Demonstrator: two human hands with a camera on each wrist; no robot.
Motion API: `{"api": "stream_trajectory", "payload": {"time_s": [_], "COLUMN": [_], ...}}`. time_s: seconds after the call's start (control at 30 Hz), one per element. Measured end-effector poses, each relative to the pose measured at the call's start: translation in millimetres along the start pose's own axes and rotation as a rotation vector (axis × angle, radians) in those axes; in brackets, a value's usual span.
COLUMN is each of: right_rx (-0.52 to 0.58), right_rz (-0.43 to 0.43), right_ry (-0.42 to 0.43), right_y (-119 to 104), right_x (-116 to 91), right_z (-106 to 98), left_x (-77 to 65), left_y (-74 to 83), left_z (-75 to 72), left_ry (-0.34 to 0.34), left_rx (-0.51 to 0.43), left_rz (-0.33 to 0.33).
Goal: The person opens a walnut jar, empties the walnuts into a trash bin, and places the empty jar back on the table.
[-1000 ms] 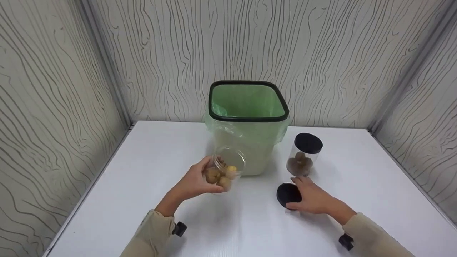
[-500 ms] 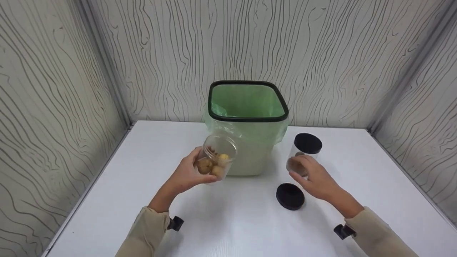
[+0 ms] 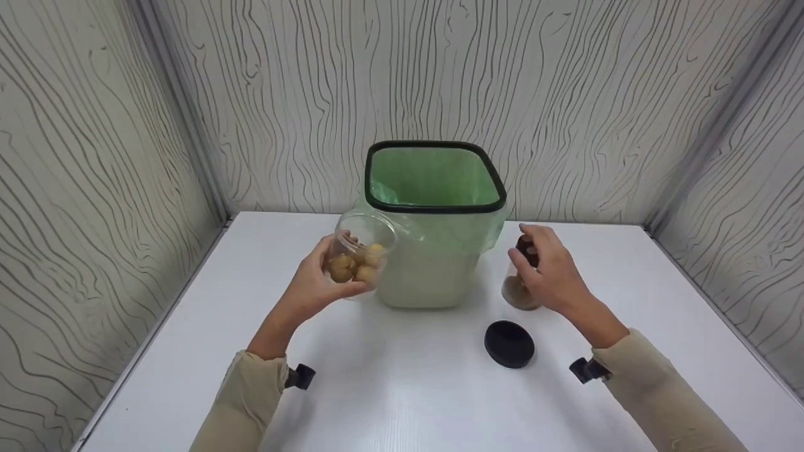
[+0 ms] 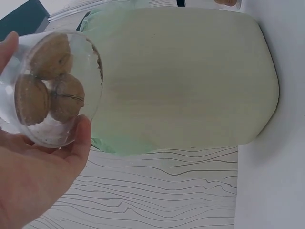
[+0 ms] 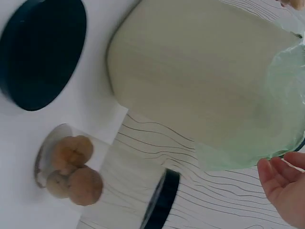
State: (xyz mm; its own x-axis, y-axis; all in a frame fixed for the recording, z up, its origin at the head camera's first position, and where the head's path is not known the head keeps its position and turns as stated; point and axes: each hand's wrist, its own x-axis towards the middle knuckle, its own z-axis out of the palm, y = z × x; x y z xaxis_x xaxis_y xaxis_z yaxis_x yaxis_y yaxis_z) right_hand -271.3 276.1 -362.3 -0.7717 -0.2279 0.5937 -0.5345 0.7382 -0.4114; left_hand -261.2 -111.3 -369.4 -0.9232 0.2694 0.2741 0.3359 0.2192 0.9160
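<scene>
My left hand [image 3: 304, 285] grips a clear plastic jar [image 3: 367, 225] without a lid, lifted off the table in front of the bin. Several walnuts [image 3: 342, 268] lie inside it; the left wrist view shows the walnuts [image 4: 66, 98] through the jar's bottom. My right hand [image 3: 556, 276] is raised, with loosely bent fingers and nothing between them. It overlaps a second jar [image 3: 516, 295] in the head view. In the right wrist view this jar stands apart from the hand [image 5: 288, 188], its black lid [image 5: 162, 198] on and walnuts [image 5: 76, 167] at its bottom.
A pale bin [image 3: 427, 279] with a black rim [image 3: 433, 208] and a green liner bag [image 3: 433, 176] stands at the back middle of the white table [image 3: 402, 389]. One loose black lid [image 3: 509, 344] lies in front of the second jar. Patterned panels enclose the table.
My left hand has moved up and left with its jar. My right hand has left the loose lid on the table and risen away from it, past the second jar.
</scene>
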Motion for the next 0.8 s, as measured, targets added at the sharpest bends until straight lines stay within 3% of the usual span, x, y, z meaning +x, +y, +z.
{"api": "stream_trajectory", "payload": {"time_s": [0.33,0.57,0.8], "right_rx": [0.009,0.023,0.047], "right_rz": [0.09,0.068,0.111], "right_ry": [-0.046,-0.052,-0.071], "right_y": [-16.9,-24.4,-28.7], "right_x": [30.5,44.1,56.1], "right_z": [-8.5,-2.9,-0.3], "left_x": [7.7,13.5,20.5], "left_y": [6.0,12.4,20.6], "left_z": [-10.0,-15.0,-23.4], "left_ry": [0.07,0.119,0.142], "left_rx": [0.013,0.024,0.053], "left_rz": [-0.035,-0.044,0.012]}}
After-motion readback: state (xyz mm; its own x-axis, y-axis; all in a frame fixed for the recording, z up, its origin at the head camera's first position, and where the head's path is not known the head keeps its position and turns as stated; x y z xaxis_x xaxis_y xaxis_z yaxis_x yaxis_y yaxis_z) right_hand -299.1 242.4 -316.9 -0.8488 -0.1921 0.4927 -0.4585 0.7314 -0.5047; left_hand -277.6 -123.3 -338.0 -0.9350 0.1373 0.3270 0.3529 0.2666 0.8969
